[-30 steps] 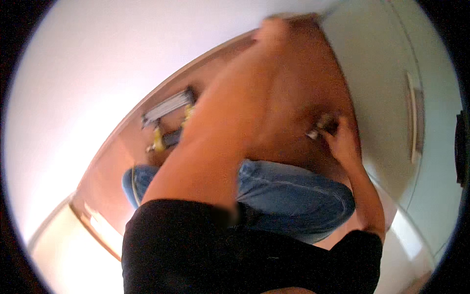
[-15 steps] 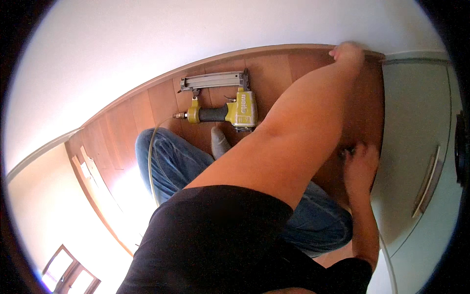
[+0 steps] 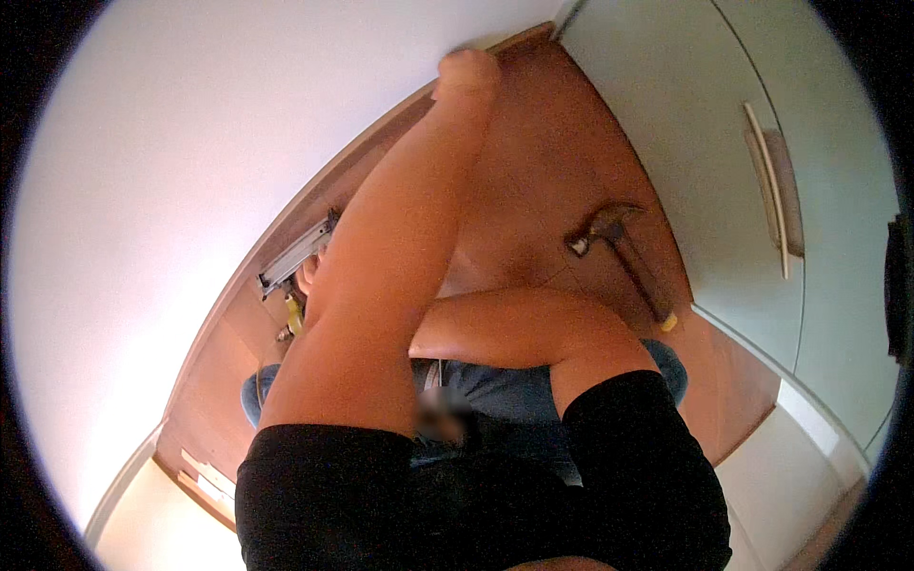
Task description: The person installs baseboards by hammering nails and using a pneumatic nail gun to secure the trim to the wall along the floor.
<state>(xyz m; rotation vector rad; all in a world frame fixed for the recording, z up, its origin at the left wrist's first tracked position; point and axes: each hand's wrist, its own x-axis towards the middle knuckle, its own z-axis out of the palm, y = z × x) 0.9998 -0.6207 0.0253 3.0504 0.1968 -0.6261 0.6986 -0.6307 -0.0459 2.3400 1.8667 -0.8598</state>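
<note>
My left hand [image 3: 466, 78] is at the foot of the wall, its fingers curled against the wooden baseboard strip [image 3: 390, 124] near the corner. My right forearm crosses beneath the left one toward a yellow-green nail gun [image 3: 293, 312] on the floor. Only some curled fingers of my right hand [image 3: 307, 273] show, wrapped in beside the gun's grey magazine [image 3: 293, 259]. My left forearm hides the rest of that hand and most of the gun. A claw hammer [image 3: 633, 262] lies on the floor to the right, away from both hands.
Pale green cabinet doors [image 3: 685, 124] with a long handle [image 3: 769, 190] border the floor on the right. The white wall [image 3: 238, 114] runs along the left. Light wood strips [image 3: 208, 473] lie at the lower left. My jeans-covered legs [image 3: 500, 385] are folded under me.
My view has turned toward the corner. The right hand has left the right side of the floor and reached across to the nail gun; the hammer is now uncovered. The left hand stays at the baseboard.
</note>
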